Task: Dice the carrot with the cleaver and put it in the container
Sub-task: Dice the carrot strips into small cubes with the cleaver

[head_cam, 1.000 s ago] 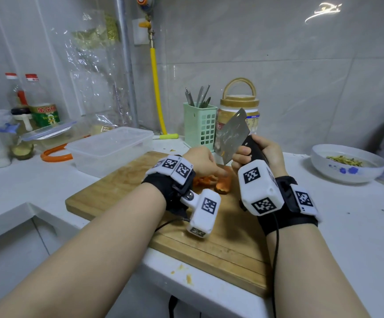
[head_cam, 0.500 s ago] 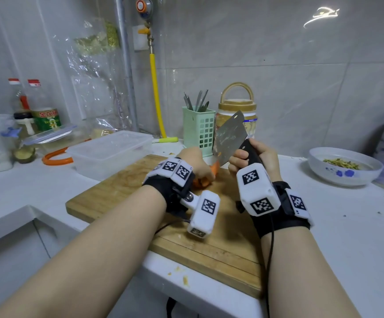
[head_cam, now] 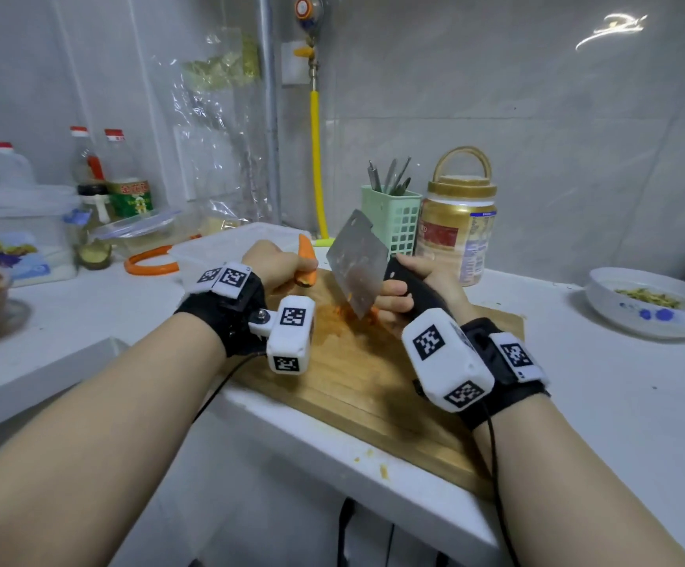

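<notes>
Left hand (head_cam: 276,263): fingers curled round the carrot (head_cam: 305,259), lifting it clear of the cutting board (head_cam: 357,374), tip pointing up.
Right hand (head_cam: 422,288): gripping the cleaver (head_cam: 357,261) by its black handle, blade tilted, lower edge down among orange bits just left of the knuckles.
Container (head_cam: 226,247): clear tub, just behind the left hand.

An orange carrot (head_cam: 306,259) is held lifted and tilted above the far end of a wooden cutting board (head_cam: 357,374), its cut end turned down; a steel cleaver (head_cam: 355,263) is held blade-down over orange pieces (head_cam: 347,311) on the board; a clear plastic container (head_cam: 226,249) is seen behind, lidless.
</notes>
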